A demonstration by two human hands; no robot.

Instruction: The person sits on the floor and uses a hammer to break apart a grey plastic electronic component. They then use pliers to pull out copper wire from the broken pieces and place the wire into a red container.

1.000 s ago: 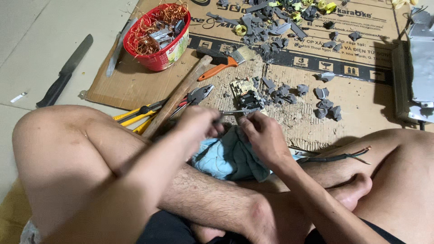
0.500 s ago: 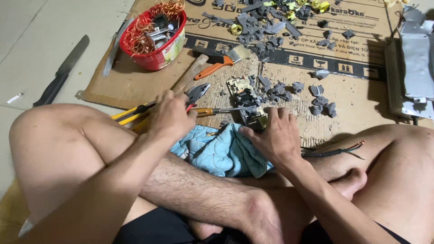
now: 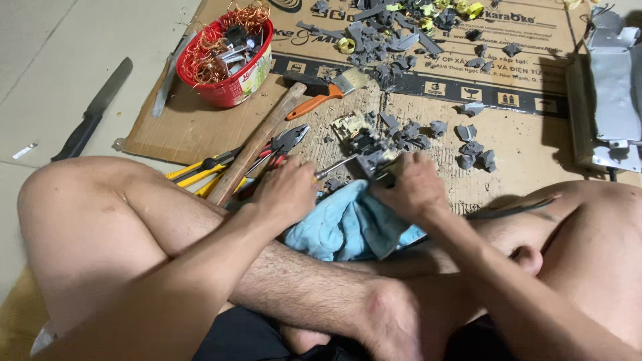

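While my right hand (image 3: 414, 190) pinches the small grey electronic part (image 3: 376, 164) over the blue cloth (image 3: 348, 227) to steady it, left hand (image 3: 287, 194) fingers wrap the screwdriver (image 3: 334, 167), tip prying at it.

A slim metal screwdriver (image 3: 334, 167) lay nearly level, its tip pressed into a small grey electronic part (image 3: 374, 164). The part sat just above a crumpled light-blue cloth (image 3: 348, 227) spread over the crossed legs.

Red bowl (image 3: 231, 90), knife (image 3: 93, 110), hammer (image 3: 267, 137), pliers (image 3: 267, 148)
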